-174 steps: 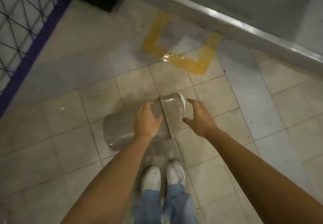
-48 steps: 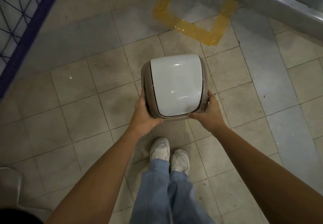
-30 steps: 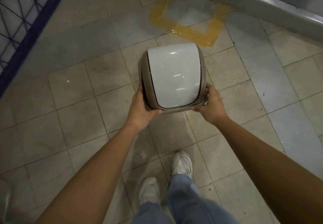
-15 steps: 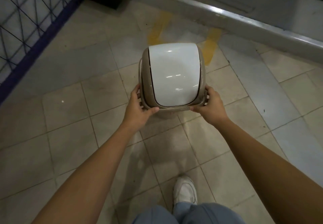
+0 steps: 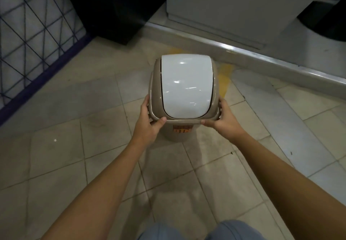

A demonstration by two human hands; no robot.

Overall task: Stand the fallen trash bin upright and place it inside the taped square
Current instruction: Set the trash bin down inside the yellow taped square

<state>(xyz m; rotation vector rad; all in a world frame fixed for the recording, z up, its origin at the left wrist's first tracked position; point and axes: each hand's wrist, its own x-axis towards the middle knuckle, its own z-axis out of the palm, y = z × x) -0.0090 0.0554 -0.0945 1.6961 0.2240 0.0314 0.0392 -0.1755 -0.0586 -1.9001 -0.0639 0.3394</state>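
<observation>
The beige trash bin [image 5: 184,88] with its white swing lid stands upright, seen from above, with an orange label on its near side. My left hand [image 5: 149,121] grips the rim on the left and my right hand [image 5: 223,119] grips it on the right. The yellow taped square [image 5: 223,79] lies under and behind the bin; only a strip shows to the bin's right and a corner above it. I cannot tell whether the bin's base touches the floor.
A raised grey step [image 5: 262,58] runs diagonally behind the bin, with a pale cabinet above it. A black object [image 5: 116,9] stands at the back left. A wire-grid panel with a blue frame [image 5: 37,39] lines the left side. Tiled floor surrounds me.
I have stepped forward with the bin in both hands, carrying it from short of the tape to over the square. The bin now hides most of the tape.
</observation>
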